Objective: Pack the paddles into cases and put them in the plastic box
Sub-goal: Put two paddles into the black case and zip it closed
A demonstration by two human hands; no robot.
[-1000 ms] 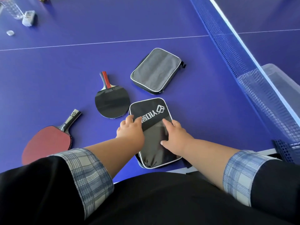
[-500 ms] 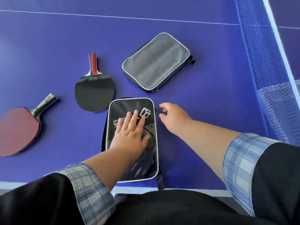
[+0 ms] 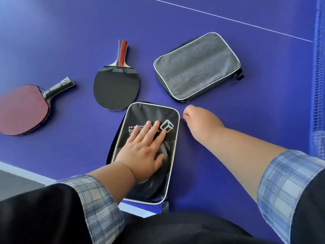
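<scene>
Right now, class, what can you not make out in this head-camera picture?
Black case: contents, hidden by its cover and the flat left hand.
Right hand: what its curled fingers pinch at the case's corner, hidden by the hand.
Red paddle: blurred, blade cut by the left edge.

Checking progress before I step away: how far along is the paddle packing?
Done: nothing visibly; the red paddle and black paddle lie bare. In hand: left hand presses the black case, right hand pinches its zipper pull. Left: casing both paddles, grey case untouched, then boxing.
</scene>
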